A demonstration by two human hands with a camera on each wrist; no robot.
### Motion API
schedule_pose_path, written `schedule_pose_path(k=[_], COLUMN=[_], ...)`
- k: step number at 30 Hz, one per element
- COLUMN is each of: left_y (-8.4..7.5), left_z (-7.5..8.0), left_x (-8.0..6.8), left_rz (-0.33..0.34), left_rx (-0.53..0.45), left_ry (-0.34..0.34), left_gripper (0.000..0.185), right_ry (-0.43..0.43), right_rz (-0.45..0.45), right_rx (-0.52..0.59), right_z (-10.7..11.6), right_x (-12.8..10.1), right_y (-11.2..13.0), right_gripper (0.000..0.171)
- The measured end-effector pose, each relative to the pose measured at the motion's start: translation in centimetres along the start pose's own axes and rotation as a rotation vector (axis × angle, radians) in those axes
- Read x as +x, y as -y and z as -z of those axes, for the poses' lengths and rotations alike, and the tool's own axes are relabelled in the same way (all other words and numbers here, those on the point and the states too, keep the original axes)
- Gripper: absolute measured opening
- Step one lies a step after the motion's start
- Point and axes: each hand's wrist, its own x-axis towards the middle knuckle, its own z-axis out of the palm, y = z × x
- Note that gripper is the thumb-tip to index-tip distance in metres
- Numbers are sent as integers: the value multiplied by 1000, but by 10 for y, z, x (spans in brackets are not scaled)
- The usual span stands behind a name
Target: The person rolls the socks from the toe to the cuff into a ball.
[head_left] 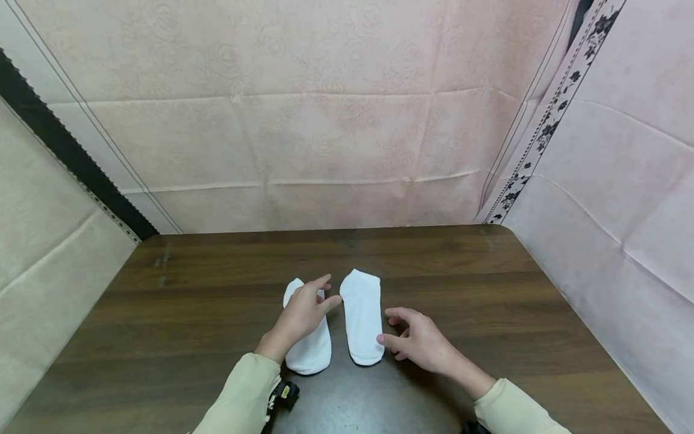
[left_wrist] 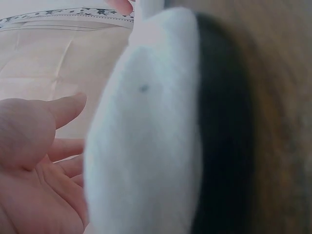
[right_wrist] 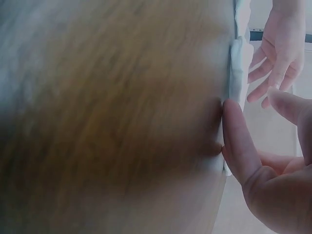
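Two white socks lie flat side by side on the table. Over the left sock (head_left: 311, 351) hovers my left hand (head_left: 302, 312), covering part of it, its fingers loosely bent and pinching nothing. The right sock (head_left: 362, 316) lies between the hands, with the left thumb tip close to its left edge. Beside that sock's lower right edge is my right hand (head_left: 420, 340), thumb and fingers apart; whether the thumb touches the fabric I cannot tell. In the left wrist view the near sock (left_wrist: 146, 126) fills the middle, a small dark spot on it.
The dark brown wooden table (head_left: 217, 271) extends around the socks. Pale patterned cloth (head_left: 325, 120) hangs behind the far edge, and more cloth (head_left: 623, 241) hangs along the right side. A black device (head_left: 287, 395) is strapped to the left wrist.
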Motion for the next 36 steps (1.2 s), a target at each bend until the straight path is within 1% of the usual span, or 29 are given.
schedule_pose_path(k=[6, 10, 17, 24, 36], left_y=[-4, -7, -8, -10, -11], left_z=[-3, -5, -7, -13, -19], left_x=[3, 4, 8, 12, 18], left_rz=[16, 23, 16, 37, 69], left_rx=[-5, -14, -27, -42, -7], left_ry=[4, 8, 23, 29, 14], left_gripper=[58, 58, 58, 60, 59], right_ry=[-8, -16, -22, -23, -21], right_rz=[18, 15, 22, 23, 35], right_rx=[10, 11, -3, -19, -35], right_z=[-3, -5, -8, -8, -10], right_x=[0, 1, 1, 1, -1], right_y=[-2, -2, -1, -1, -1], right_gripper=[58, 57, 56, 56, 56])
